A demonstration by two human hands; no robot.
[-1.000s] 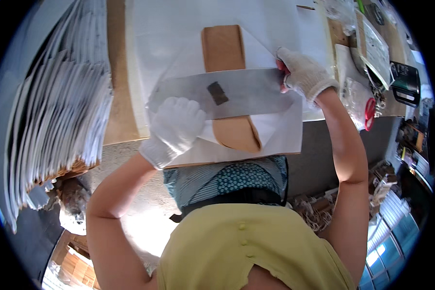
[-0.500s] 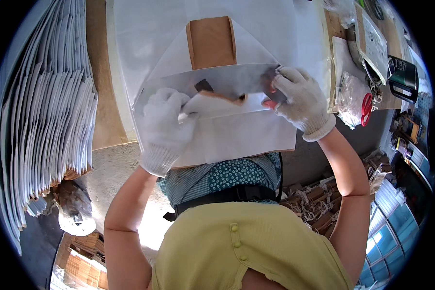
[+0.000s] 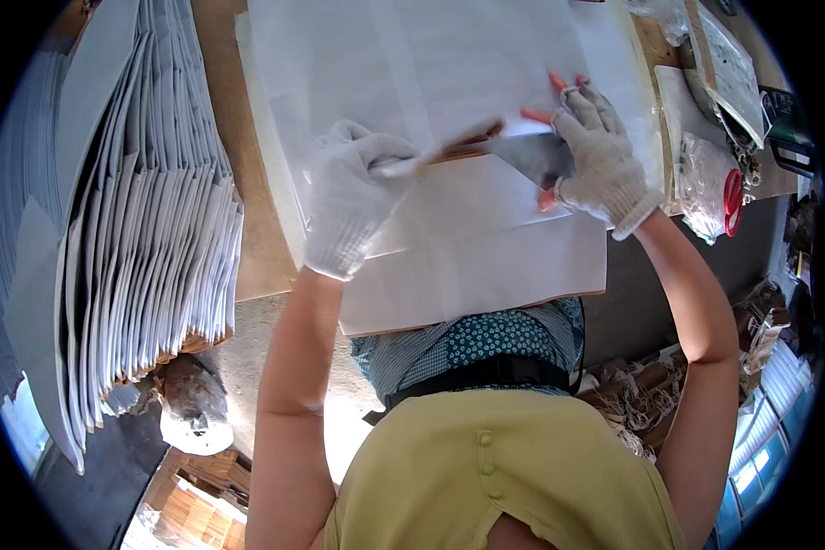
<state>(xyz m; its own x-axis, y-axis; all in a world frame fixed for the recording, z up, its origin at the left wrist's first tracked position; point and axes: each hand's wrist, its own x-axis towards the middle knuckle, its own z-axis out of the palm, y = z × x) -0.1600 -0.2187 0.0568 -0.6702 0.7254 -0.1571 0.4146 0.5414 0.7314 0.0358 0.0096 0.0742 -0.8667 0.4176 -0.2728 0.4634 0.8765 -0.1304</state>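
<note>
My left hand (image 3: 353, 197), in a white knit glove, is curled with thumb and fingers pinching a white paper flap (image 3: 399, 170). My right hand (image 3: 596, 151), same ribbed knit, has fingers spread, reddish-orange tips out; nothing gripped. It's over a flat, smooth grey sheet (image 3: 532, 154); can't tell how firmly it presses.

Flap belongs to the white paper piece (image 3: 477, 270) on the table edge in front of me: creased, straight-sided, thin brown lower edge. Flap's raised edge shows brown, blurred. Large white sheet (image 3: 486, 46) beyond, smooth, cut off at top. Table (image 3: 234, 110) shows brown board at left.

Left: thick stack of folded white papers (image 3: 170, 266), pleat-like, brown at the ends. Right: clear crinkled plastic bag (image 3: 701, 179), contents unclear, red loop handle (image 3: 732, 203) beside it. Below left, another clear bag (image 3: 192, 412), something pale inside, can't make out what. Below right, brown pieces tangled with pale string (image 3: 628, 412), partly behind my arm.

Most of the grey sheet is hidden under paper and glove. Dark green container (image 3: 788, 137) at far right is dim.
</note>
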